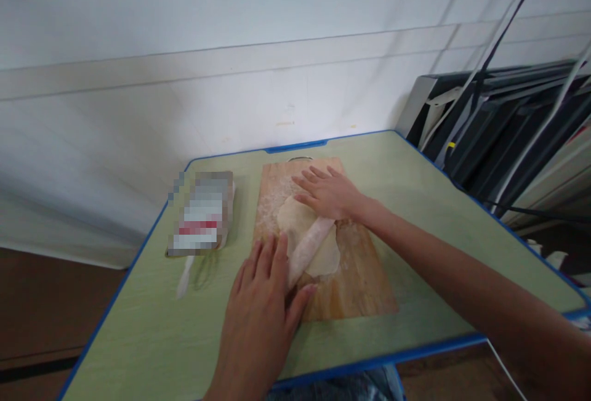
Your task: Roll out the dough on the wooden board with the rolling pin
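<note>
A flour-dusted rolling pin lies slantwise across a flattened sheet of dough. Both rest on a wooden cutting board with loose flour on its far left part. My left hand is over the near end of the pin, fingers stretched forward and thumb apart on the other side. At the far end, my right hand lies with its palm over the pin and its fingers spread flat above the board. The hands cover both ends of the pin.
Left of the board on the green table are a pixelated package and a white-handled utensil, partly hidden. A white wall stands behind. Dark flat panels and cords lean at the right.
</note>
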The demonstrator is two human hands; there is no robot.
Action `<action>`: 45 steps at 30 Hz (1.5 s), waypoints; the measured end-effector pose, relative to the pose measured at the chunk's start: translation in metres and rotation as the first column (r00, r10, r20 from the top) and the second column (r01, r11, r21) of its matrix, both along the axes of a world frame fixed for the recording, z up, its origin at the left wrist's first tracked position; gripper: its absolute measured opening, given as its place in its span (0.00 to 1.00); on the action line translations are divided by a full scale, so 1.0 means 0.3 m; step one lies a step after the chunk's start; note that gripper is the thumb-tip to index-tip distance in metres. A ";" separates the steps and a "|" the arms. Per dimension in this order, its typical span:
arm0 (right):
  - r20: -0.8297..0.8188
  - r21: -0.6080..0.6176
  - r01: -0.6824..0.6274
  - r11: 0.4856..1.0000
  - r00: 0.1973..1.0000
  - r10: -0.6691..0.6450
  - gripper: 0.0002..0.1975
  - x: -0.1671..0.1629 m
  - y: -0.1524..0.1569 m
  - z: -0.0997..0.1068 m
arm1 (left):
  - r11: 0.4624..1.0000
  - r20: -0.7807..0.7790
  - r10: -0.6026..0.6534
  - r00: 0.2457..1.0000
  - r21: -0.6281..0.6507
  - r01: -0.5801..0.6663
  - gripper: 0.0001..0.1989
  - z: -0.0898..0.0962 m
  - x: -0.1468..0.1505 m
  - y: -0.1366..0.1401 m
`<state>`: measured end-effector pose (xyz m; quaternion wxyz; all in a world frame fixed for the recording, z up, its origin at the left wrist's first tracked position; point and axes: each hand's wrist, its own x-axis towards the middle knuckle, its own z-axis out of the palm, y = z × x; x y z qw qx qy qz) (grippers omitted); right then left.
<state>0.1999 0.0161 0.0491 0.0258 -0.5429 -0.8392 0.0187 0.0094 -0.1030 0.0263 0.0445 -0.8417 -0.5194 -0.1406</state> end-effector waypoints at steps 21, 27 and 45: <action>-0.015 0.064 0.037 0.997 0.999 -0.036 0.28 0.071 -0.124 -0.032 | 0.992 -0.103 0.019 0.995 0.126 -0.006 0.29 0.022 -0.006 0.023; 0.009 -0.008 -0.007 1.000 1.000 0.007 0.30 0.025 -0.027 -0.011 | 0.999 -0.056 -0.043 0.998 0.021 0.044 0.28 0.014 -0.015 0.015; 0.014 0.013 -0.036 0.999 0.999 0.036 0.27 0.057 -0.072 -0.022 | 0.991 -0.103 -0.067 0.992 0.109 0.079 0.27 0.020 0.012 -0.019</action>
